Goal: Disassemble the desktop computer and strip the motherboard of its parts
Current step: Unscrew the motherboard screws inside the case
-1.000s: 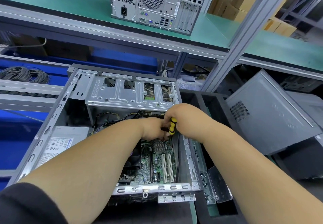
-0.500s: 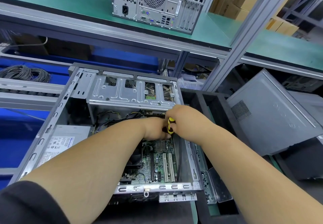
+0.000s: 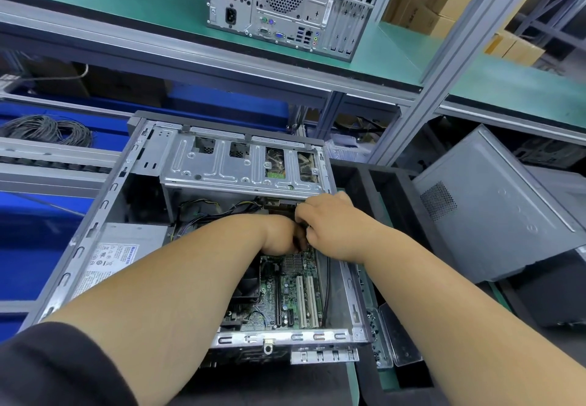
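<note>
The open desktop case [image 3: 104,202] lies on its side in front of me, with the green motherboard [image 3: 285,298] at its bottom, a silver drive cage [image 3: 222,168] across the top and the power supply [image 3: 117,256] at the left. Both hands reach in just below the drive cage, at the motherboard's upper right corner. My right hand [image 3: 333,225] is curled round a tool; its yellow and black screwdriver handle is now hidden under the fingers. My left hand [image 3: 279,234] sits against it, fingers pointing down into the case and hidden.
A second computer tower [image 3: 285,3] stands on the green shelf above. A grey case [image 3: 494,209] leans at the right behind a black tray [image 3: 387,190]. A loose metal bracket [image 3: 396,336] lies beside the case. Coiled cables [image 3: 47,128] and blue bins [image 3: 31,240] are at the left.
My right hand has closed over and moved slightly up past the screwdriver handle, so the yellow handle no longer shows. My left hand stays in the same spot.
</note>
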